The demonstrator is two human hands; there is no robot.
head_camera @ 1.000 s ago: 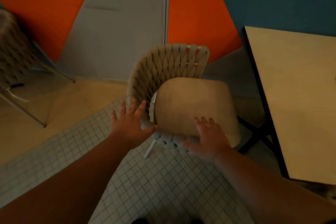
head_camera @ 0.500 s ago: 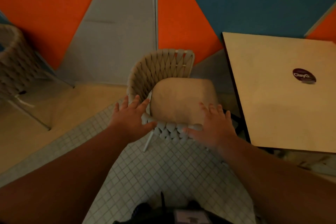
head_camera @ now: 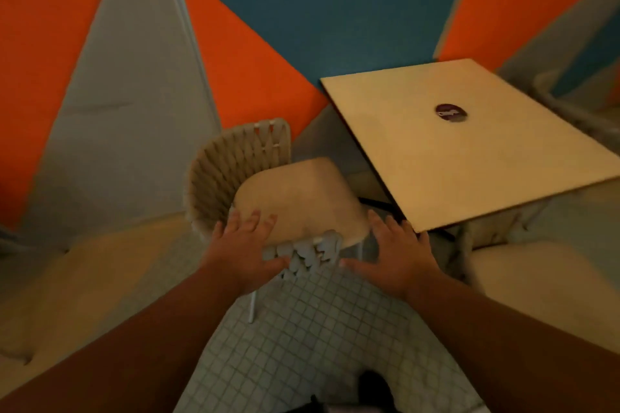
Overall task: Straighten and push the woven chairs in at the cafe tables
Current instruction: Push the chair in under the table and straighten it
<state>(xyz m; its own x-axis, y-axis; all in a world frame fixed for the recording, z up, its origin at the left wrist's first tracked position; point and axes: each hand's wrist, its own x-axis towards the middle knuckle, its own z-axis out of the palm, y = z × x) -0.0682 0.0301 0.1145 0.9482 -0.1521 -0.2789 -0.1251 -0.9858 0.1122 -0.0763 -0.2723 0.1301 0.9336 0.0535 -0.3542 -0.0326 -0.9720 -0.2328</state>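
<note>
A woven beige chair [head_camera: 231,161] with a tan seat cushion [head_camera: 298,198] stands just left of a pale wooden cafe table [head_camera: 469,157]. Its woven back curves round the left and near side. My left hand [head_camera: 245,251] lies with straight fingers over the near woven rim and the cushion's edge. My right hand [head_camera: 399,255] is spread flat by the chair's right front corner, close to the table's near corner; whether it touches the chair I cannot tell. The frame is blurred by motion.
An orange, grey and blue wall [head_camera: 268,27] rises behind the chair and table. A dark round sticker [head_camera: 451,112] marks the tabletop. Small white floor tiles [head_camera: 318,329] run under me, with tan flooring on both sides. A second chair's rim [head_camera: 570,107] shows at far right.
The chair has swung toward the table, its seat's front corner now close to the table edge. My view has turned right, and both hands moved with the chair.
</note>
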